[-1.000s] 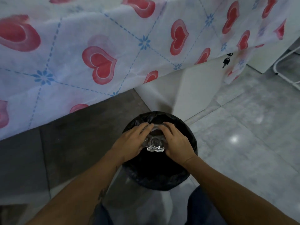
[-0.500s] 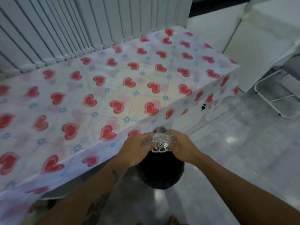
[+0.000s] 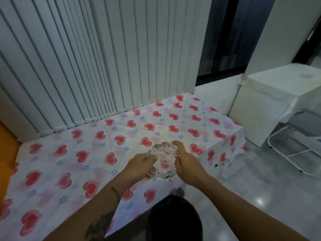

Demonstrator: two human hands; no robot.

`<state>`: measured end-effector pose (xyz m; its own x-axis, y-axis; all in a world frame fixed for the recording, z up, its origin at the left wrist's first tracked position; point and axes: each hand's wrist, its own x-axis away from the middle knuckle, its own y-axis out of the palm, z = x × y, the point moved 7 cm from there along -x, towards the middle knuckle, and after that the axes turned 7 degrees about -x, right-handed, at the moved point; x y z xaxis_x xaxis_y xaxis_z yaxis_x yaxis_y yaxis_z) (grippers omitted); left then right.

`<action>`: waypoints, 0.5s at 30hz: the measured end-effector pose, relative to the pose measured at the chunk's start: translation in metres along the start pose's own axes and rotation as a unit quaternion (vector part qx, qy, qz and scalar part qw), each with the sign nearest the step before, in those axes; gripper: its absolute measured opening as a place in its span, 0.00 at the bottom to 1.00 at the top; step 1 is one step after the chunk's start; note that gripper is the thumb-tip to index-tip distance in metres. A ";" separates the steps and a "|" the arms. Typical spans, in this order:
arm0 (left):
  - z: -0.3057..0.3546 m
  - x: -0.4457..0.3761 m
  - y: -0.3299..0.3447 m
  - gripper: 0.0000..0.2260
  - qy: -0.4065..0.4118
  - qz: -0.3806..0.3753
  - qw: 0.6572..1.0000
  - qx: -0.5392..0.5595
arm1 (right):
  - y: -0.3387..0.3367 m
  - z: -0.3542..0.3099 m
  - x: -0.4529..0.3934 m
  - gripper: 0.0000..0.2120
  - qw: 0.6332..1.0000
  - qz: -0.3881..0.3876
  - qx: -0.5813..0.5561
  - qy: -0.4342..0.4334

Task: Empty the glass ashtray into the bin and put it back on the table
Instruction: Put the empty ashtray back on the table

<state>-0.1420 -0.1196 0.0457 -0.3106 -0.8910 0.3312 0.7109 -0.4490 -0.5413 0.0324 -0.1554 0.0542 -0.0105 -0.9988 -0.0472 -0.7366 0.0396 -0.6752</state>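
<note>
We grip the glass ashtray [image 3: 162, 161] between our left hand [image 3: 139, 166] and right hand [image 3: 188, 162], fingers [image 3: 178, 145] curled on its rim, tabletop [image 3: 97, 152] beyond them, bin [image 3: 175, 220] below.

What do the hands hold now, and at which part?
The glass ashtray, by its rim: left hand on its left side, right hand on its right.

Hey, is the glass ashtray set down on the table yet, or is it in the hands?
In the hands: left hand and right hand grip the glass ashtray over the tablecloth. Contact underneath: cannot tell.
</note>
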 end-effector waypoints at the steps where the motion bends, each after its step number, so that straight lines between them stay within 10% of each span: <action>1: 0.000 -0.007 0.000 0.18 -0.013 0.000 1.000 0.012 | -0.002 0.001 -0.009 0.27 1.000 0.004 0.016 0.001; 15: 0.012 -0.153 0.043 0.23 -0.168 0.123 0.975 0.074 | 0.001 0.133 -0.184 0.30 0.990 -0.114 0.004 0.079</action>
<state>-0.0565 -0.0019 -0.0184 0.0883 -0.8866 0.4540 0.8292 -0.1871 -0.5267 0.1236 0.0322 -0.0360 0.0491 -0.9739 0.2214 -0.7265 -0.1870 -0.6613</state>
